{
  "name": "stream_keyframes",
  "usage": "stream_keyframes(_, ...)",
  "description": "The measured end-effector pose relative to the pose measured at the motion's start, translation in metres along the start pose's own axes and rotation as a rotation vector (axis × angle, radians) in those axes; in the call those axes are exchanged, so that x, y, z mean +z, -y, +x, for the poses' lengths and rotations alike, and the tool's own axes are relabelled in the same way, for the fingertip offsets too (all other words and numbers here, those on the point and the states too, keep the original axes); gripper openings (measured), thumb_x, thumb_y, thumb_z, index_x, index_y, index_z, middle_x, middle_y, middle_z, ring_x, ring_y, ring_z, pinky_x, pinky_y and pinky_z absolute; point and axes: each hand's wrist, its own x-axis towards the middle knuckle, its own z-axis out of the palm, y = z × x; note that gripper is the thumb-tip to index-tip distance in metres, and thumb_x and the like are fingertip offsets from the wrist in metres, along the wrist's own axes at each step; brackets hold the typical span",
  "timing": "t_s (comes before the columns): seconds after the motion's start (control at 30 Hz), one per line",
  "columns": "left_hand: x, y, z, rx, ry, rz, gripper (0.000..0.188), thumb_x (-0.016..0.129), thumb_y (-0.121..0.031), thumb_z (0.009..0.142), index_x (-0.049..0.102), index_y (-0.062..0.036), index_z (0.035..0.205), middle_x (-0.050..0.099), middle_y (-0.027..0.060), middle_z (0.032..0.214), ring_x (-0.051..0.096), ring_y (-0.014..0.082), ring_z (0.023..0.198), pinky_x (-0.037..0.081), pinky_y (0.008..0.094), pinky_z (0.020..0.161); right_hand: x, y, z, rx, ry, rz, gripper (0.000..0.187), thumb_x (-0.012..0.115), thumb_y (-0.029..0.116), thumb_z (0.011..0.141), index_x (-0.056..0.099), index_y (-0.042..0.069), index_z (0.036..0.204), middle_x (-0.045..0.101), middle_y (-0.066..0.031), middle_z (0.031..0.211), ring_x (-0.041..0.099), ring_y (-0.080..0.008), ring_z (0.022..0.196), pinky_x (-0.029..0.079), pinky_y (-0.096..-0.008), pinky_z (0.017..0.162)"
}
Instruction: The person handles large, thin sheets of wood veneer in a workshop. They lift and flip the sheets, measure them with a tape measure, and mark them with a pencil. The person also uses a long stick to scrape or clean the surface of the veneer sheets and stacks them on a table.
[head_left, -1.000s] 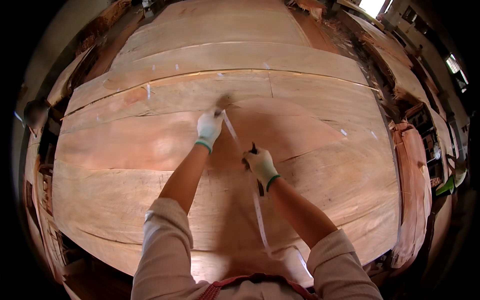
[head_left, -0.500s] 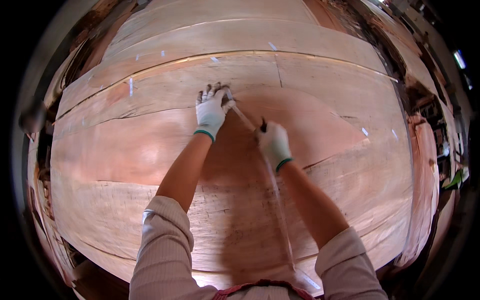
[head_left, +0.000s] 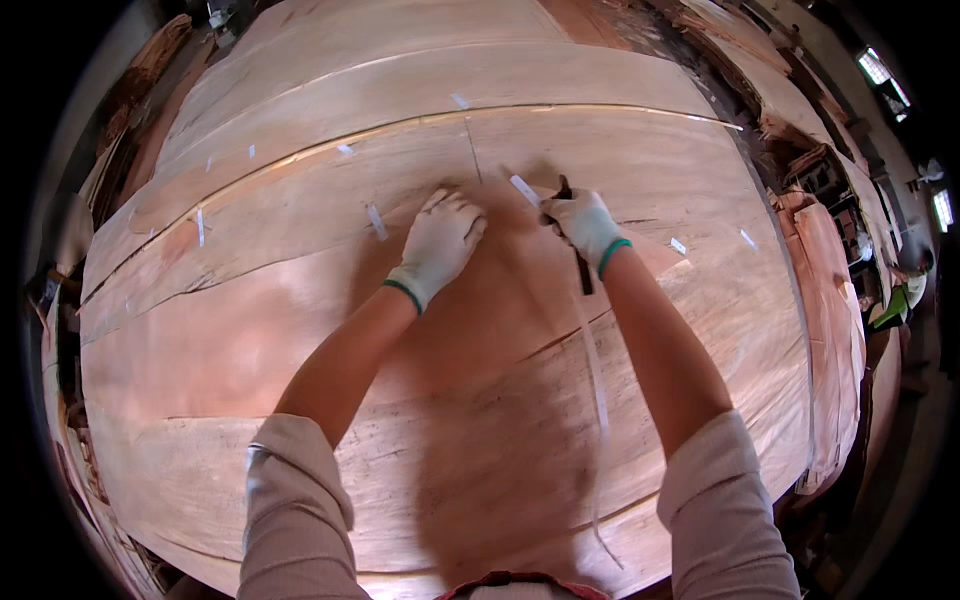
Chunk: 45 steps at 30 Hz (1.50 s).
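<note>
My left hand (head_left: 440, 242), in a white glove with a green cuff, rests palm down on a reddish wood veneer sheet (head_left: 250, 320), its fingers stretched forward and slightly bent. My right hand (head_left: 582, 222), gloved the same way, grips a slim black tool (head_left: 585, 275) that looks like a utility knife; its blade is not visible. Just off the right fingertips is a short white tape piece (head_left: 523, 190); whether they touch it I cannot tell. Another tape piece (head_left: 376, 222) lies across the seam beside my left hand. Below the tool a long pale tape strip (head_left: 598, 390) trails toward me.
Paler veneer (head_left: 320, 480) lies around the reddish sheet. A long, narrow light strip (head_left: 560, 107) crosses the far part, with several tape pieces (head_left: 345, 149) near it. Ragged veneer stacks (head_left: 825, 300) stand along the right side. A dark crack (head_left: 472, 150) runs ahead of my hands.
Both hands have moved apart from the tape once stretched between them, the right hand going right and forward. A tape piece now shows on the seam to the left. The whole view has shifted.
</note>
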Motion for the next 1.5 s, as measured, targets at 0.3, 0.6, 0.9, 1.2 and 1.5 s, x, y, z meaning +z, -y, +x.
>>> stream_keyframes(0.3, 0.043, -0.015, 0.061, 0.044, 0.01, 0.327, 0.042, 0.044, -0.027, 0.095, 0.049, -0.0048, 0.131, 0.046, 0.0115, 0.14, 0.035, 0.0251, 0.135, 0.022, 0.0381, 0.114, -0.041, -0.008, 0.028, -0.07, -0.093, -0.633, 0.034, 0.068, 0.035, 0.078, 0.068, 0.003, 0.091, 0.068, -0.0166, 0.083, 0.065, -0.0323, 0.073, 0.054, -0.0405, 0.072)
stream_keyframes(0.6, 0.082, -0.133, 0.103, 0.318, -0.056, -0.037, 0.045, 0.05, -0.023, 0.091, 0.047, 0.0002, 0.129, 0.049, 0.019, 0.133, 0.04, 0.0293, 0.131, 0.027, 0.0394, 0.112, -0.091, -0.095, 0.02, 0.111, -0.227, -0.646, 0.036, 0.059, 0.035, 0.08, 0.071, 0.003, 0.088, 0.066, -0.0231, 0.096, 0.064, -0.0383, 0.093, 0.052, -0.042, 0.08)
stream_keyframes(0.9, 0.058, -0.162, 0.115, 0.161, 0.21, 0.131, 0.049, 0.049, -0.029, 0.093, 0.045, -0.0036, 0.134, 0.044, 0.0145, 0.139, 0.035, 0.0275, 0.134, 0.02, 0.0407, 0.114, -0.214, -0.111, -0.036, 0.119, -0.171, -0.2, 0.025, 0.065, 0.023, 0.083, 0.067, -0.002, 0.084, 0.066, -0.0136, 0.068, 0.061, -0.0204, 0.057, 0.048, -0.0323, 0.052)
stream_keyframes(1.2, 0.11, -0.278, 0.135, 0.366, 0.027, -0.323, 0.049, 0.04, -0.001, 0.085, 0.041, -0.0023, 0.134, 0.044, 0.0169, 0.14, 0.039, 0.028, 0.132, 0.027, 0.0366, 0.112, -0.219, -0.211, -0.019, 0.267, -0.362, -0.425, 0.028, 0.066, 0.026, 0.081, 0.068, -0.003, 0.083, 0.068, -0.0119, 0.076, 0.064, -0.0191, 0.072, 0.051, -0.0344, 0.064)
stream_keyframes(1.5, 0.113, -0.267, 0.128, 0.266, 0.038, 0.02, 0.027, 0.047, -0.013, 0.085, 0.063, -0.0075, 0.106, 0.058, 0.0153, 0.122, 0.051, 0.0283, 0.117, 0.035, 0.0405, 0.103, -0.167, -0.132, -0.174, 0.166, -0.401, 0.64, 0.019, 0.055, 0.023, 0.092, 0.064, 0.006, 0.093, 0.055, -0.0001, 0.065, 0.045, -0.0081, 0.05, 0.034, -0.0228, 0.043)
